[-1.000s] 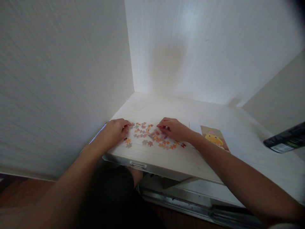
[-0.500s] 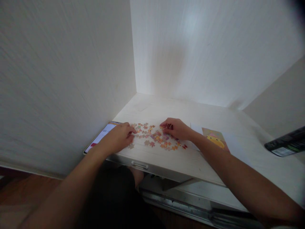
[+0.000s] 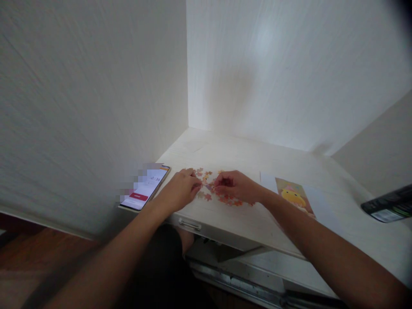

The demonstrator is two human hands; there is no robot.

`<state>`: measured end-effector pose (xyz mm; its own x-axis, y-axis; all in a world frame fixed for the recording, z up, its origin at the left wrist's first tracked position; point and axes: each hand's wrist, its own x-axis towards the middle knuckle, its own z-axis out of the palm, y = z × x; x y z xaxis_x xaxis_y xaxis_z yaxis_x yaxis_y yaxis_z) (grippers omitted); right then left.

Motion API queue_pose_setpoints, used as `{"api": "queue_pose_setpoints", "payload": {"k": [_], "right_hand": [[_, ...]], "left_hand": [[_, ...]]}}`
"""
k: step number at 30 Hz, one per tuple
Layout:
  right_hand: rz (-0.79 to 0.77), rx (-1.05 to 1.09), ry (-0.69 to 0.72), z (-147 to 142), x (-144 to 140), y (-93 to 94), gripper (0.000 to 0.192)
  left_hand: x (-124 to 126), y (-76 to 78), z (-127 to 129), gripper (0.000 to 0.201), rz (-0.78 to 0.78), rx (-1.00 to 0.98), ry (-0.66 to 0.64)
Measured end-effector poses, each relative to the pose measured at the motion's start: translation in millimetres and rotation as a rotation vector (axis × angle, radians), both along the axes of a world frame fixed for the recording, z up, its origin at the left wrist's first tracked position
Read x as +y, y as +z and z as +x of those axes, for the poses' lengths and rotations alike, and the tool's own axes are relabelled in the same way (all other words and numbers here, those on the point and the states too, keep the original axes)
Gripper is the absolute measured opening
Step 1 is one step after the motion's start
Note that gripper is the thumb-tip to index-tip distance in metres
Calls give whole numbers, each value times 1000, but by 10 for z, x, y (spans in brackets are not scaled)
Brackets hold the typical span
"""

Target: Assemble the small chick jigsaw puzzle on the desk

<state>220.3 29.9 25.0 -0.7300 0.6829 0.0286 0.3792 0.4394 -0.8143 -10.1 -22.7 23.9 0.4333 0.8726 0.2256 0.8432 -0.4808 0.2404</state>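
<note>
Using the phone (image 3: 143, 189) as reference. Pieces (image 3: 206, 196) are lying to its right on the white desk (image 3: 225, 148), loose, spread out and partly bunched, some hiding under the hands. Colours are running orange, red, pink and tan, plus a bit of purple; exact shapes are blurring.

Left hand (image 3: 184, 189) is sitting between phone and right hand, at the phone-side end of the pieces. Thumb and fingers are closing to a narrow gap; can't tell if a piece is in there.

Right hand (image 3: 236, 185) is hovering over the pieces on the side away from the phone, fingers curling, tips near the left hand's tips. Also narrow, also can't tell if it's holding anything.

Print (image 3: 292, 197) with a yellow figure is lying further right of the phone, past the right hand. Black cylinder (image 3: 388, 206) is showing furthest from the phone on that side.

Handling, my read: pieces are looking thin, light, fairly stiff, prone to sliding on smooth desk. Tabs are looking like the weak spots, so I'm favouring an edge pinch on the body, light force, no bending.
</note>
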Motion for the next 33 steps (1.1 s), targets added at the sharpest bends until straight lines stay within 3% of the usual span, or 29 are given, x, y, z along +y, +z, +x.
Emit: {"api": "queue_pose_setpoints", "payload": {"k": [6, 10, 14, 19, 22, 25, 28, 33], "right_hand": [[295, -39, 177, -150, -314, -3, 10], [359, -76, 246, -156, -360, 6, 11], [369, -118, 164, -138, -287, -38, 15], [384, -95, 41, -68, -97, -67, 11], [400, -70, -76, -20, -3, -57, 8], [297, -18, -135, -11, -1, -34, 10], [205, -12, 8, -54, -101, -6, 14], [419, -162, 150, -117, -242, 43, 13]], "left_hand": [[4, 16, 2, 16, -28, -35, 26], [-4, 18, -15, 11, -48, -56, 33], [-3, 67, -72, 11, -72, -73, 46], [-35, 240, -326, 14, -111, -111, 82], [-114, 290, -439, 16, -252, -178, 77], [-215, 235, -373, 19, -379, -239, 5], [-279, 146, -189, 17, -414, -276, -23], [-287, 102, -28, 18, -245, -191, -55]]}}
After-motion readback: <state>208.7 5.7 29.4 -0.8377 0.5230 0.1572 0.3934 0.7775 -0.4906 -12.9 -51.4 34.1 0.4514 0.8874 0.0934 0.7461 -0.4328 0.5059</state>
